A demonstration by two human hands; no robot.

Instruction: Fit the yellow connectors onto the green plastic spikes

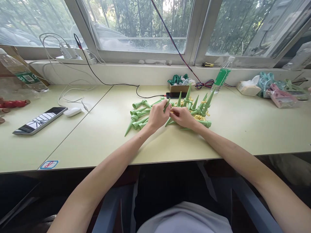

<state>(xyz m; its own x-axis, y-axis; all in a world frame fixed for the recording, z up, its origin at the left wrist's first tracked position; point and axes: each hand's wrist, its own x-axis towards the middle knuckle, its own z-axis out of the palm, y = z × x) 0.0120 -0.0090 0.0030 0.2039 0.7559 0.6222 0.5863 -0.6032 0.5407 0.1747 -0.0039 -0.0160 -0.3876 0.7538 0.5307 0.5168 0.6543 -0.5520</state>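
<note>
My left hand (158, 115) is closed around a green plastic watering spike (167, 105), whose tip shows above the fingers. My right hand (184, 117) meets it from the right, fingers pinched at the spike's end; what they hold is too small to make out. Left of my hands, several green spikes (138, 113) lie loose on the table. More green spikes (187, 97) stand or lean points-up behind and right of my right hand. Small yellow pieces (200, 117) are scattered among these.
A dark phone (178, 95) lies behind the spikes, before a small box (181, 87). A green-labelled bottle (223, 76) and tissue pack (248, 86) stand right. On the left are a larger phone (40, 121), a white mouse (72, 112) and cables. The table's front edge (170, 161) is near me.
</note>
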